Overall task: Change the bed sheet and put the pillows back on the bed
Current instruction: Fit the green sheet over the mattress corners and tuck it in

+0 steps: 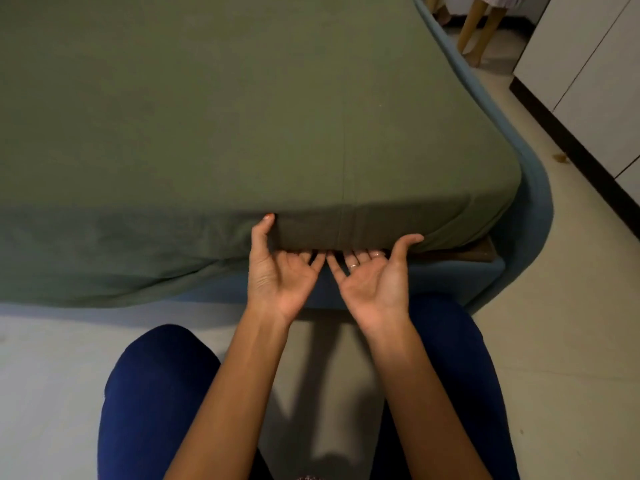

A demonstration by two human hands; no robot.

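Note:
An olive-green bed sheet (pixel 207 109) covers the mattress and drapes over its near side. My left hand (pixel 277 268) and my right hand (pixel 374 275) are palm-up at the mattress's near edge, close to the right corner. Their fingertips are tucked under the mattress where the sheet's hem goes in, and both thumbs point up against the sheet's side. To the left, the sheet hangs loose over the blue bed frame (pixel 533 202). No pillows are in view.
Pale tiled floor (pixel 571 341) runs in front and to the right of the bed. White cabinet doors (pixel 602 81) with a dark plinth stand at the right. Wooden chair legs (pixel 474 29) stand at the far right corner. My knees in blue trousers (pixel 152 393) are below.

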